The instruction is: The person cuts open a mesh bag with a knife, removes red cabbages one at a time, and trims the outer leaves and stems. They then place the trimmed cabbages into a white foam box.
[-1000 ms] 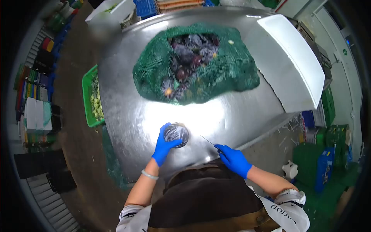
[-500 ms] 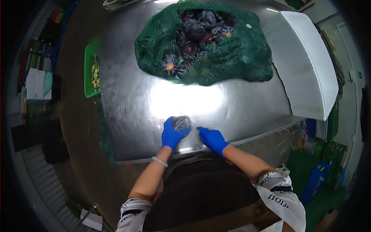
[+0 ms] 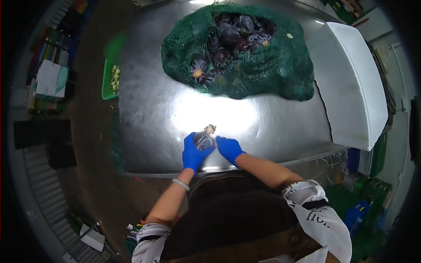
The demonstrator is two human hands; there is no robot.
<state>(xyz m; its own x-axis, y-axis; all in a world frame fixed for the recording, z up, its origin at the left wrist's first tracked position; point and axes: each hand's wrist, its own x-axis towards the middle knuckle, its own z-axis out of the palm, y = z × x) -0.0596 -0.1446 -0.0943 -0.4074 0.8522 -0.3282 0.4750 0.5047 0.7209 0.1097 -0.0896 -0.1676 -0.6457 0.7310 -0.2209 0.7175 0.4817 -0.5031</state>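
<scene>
Near the front edge of the steel table (image 3: 272, 140), my left hand (image 3: 195, 155), in a blue glove, is wrapped round a small red cabbage (image 3: 203, 141). A pale cut stem end (image 3: 210, 129) shows at the cabbage's far side. My right hand (image 3: 229, 150), gloved in blue too, is closed on a small knife (image 3: 213, 136) whose visible part reaches the cabbage by the stem; most of the knife is hidden. Further back lies a green mesh sack (image 3: 276, 70), open at the top, with several red cabbages (image 3: 230, 35) showing inside.
A large white foam box (image 3: 346, 87) stands on the table's right side. Left of the table is a green crate (image 3: 106, 83) holding pale green trimmings (image 3: 115, 79). Crates and boxes line the floor at both sides.
My right hand has moved left and slightly away from me, closer to the cabbage. The pale stem end has come into view beyond the cabbage. The camera view has shifted a little.
</scene>
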